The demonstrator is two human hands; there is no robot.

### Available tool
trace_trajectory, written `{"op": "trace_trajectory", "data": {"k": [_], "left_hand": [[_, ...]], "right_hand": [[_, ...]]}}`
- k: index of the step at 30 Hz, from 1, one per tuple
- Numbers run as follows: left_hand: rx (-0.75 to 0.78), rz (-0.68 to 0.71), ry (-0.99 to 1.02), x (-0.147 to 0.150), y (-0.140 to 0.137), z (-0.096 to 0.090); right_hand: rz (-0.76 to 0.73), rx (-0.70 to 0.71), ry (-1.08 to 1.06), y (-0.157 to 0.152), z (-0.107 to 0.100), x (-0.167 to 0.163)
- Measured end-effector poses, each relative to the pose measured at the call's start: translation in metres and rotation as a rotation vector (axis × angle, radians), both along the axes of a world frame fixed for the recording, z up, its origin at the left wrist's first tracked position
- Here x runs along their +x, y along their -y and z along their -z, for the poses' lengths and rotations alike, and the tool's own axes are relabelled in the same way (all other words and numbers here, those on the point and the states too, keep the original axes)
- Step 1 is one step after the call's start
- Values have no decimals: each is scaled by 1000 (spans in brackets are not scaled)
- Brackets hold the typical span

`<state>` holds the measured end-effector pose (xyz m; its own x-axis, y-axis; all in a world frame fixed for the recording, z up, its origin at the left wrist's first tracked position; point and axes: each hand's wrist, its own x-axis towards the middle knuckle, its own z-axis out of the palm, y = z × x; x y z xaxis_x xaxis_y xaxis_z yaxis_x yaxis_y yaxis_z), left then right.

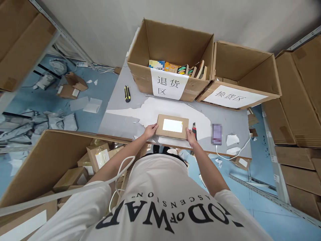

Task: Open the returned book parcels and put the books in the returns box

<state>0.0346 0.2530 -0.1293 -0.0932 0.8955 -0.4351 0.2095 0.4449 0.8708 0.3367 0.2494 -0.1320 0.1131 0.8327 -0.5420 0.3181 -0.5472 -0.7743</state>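
Between my two hands is a small flat cardboard box [160,131] with a white label [173,125] on its upper face. My left hand [150,131] grips its left edge, and my right hand [191,136] grips the lower right corner. The box is at the near side of the grey table [117,124], over a torn white sheet [160,107]. Just right of my right hand lies a red and black utility knife [194,130]. Farther off on the left is a yellow and black utility knife [127,93].
A large open carton [140,78] holding several books [172,67] stands at the back, beside another open carton [271,88]. A phone [217,134] with a white cable lies at the right. Left of me is a big carton [30,160] of parcels [72,177].
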Motion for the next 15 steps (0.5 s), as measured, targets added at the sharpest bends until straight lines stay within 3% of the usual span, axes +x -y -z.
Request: {"op": "trace_trajectory", "data": {"k": [12,15], "left_hand": [[-66,-3,171,-4,-2,15],[-122,-18,181,-10,3,13]], "right_hand": [[80,-64,-154,4,-1,0],[96,-5,-199,12,8,8]]}}
